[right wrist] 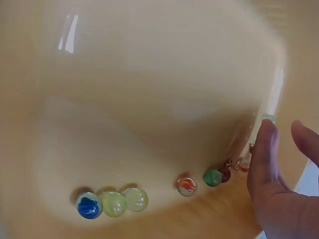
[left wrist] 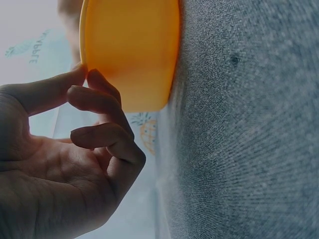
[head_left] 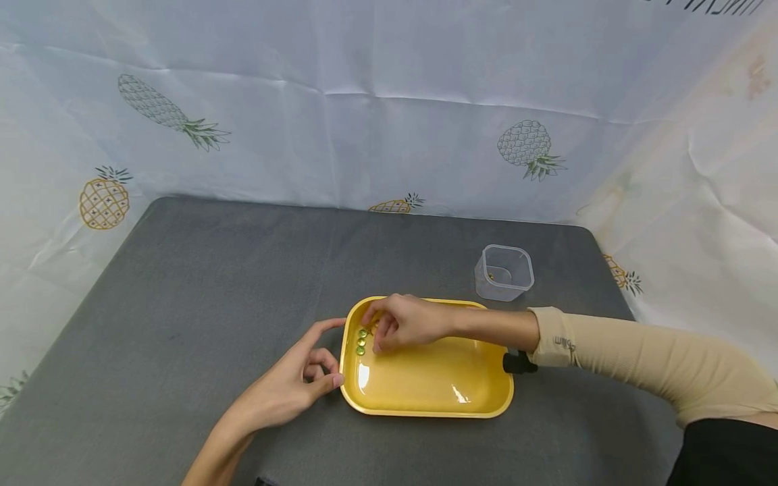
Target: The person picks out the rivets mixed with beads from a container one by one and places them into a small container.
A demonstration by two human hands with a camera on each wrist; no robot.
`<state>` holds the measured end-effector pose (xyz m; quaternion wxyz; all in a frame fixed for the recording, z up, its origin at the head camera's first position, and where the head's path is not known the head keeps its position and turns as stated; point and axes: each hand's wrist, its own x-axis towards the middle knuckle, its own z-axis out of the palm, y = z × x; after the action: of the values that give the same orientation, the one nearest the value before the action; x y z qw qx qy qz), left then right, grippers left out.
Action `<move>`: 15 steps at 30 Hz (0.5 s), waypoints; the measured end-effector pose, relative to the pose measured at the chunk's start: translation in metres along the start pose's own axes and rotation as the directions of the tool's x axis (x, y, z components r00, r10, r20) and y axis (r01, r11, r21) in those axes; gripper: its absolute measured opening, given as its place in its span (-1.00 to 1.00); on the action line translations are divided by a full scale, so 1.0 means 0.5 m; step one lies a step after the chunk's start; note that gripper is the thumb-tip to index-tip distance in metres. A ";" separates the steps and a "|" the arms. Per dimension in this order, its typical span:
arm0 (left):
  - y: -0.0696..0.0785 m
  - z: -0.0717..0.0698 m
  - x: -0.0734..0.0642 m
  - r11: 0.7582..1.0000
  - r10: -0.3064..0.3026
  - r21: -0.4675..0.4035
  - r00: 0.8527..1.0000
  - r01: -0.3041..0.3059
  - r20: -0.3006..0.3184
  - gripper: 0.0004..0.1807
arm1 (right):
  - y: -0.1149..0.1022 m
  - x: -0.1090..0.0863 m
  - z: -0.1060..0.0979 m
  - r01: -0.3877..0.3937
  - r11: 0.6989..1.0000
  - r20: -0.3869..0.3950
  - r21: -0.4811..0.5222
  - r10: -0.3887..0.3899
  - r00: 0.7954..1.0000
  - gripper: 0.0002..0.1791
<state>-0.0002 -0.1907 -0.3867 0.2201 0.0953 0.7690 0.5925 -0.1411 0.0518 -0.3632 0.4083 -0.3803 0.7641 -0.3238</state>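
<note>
A shallow yellow tray [head_left: 425, 395] lies on a grey surface. My left hand [head_left: 288, 388] touches its left rim from outside, thumb and index finger spread along it, other fingers bent inward. My right hand [head_left: 413, 320] reaches into the tray's far left corner. In the right wrist view, one fingertip touches a pale green marble [right wrist: 269, 118], partly hidden, while another digit stands apart. Close by lie a green marble [right wrist: 213, 178], a dark red marble [right wrist: 225, 174] and an orange-red marble [right wrist: 187, 186]. Farther off, a blue marble [right wrist: 89, 205] sits beside two yellow-green marbles [right wrist: 114, 204].
Behind the tray, at the right, stands a clear plastic tub [head_left: 504, 273] with something small inside. Pineapple-print cloth [head_left: 340, 135] hangs behind the grey table [head_left: 213, 290]. A dark object [head_left: 265, 481] shows at the near edge of the head view.
</note>
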 end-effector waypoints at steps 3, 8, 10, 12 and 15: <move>0.000 0.001 0.000 1.000 0.006 0.000 1.000 -0.006 0.000 -0.13 | 0.003 -0.001 0.002 0.004 1.000 0.005 -0.011 -0.004 1.000 -0.49; 0.000 0.001 0.001 1.000 0.006 0.001 1.000 -0.006 0.000 -0.12 | 0.010 -0.004 0.005 0.016 1.000 0.023 -0.024 -0.015 1.000 -0.51; 0.000 0.001 0.000 1.000 0.005 0.002 1.000 -0.005 -0.001 -0.12 | 0.012 -0.006 0.006 0.011 1.000 0.032 -0.029 -0.010 0.999 -0.52; 0.000 0.001 0.000 1.000 0.007 0.003 1.000 -0.007 -0.001 -0.12 | 0.012 -0.007 0.005 0.001 0.999 0.033 -0.039 0.001 0.999 -0.51; -0.001 0.002 0.000 1.000 0.010 0.001 1.000 -0.010 -0.003 -0.13 | 0.013 -0.007 0.004 -0.015 0.999 0.038 -0.034 0.016 0.999 -0.49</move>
<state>0.0004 -0.1901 -0.3871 0.2162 0.0984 0.7692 0.5932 -0.1400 0.0579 -0.3681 0.4188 -0.3873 0.7645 -0.3003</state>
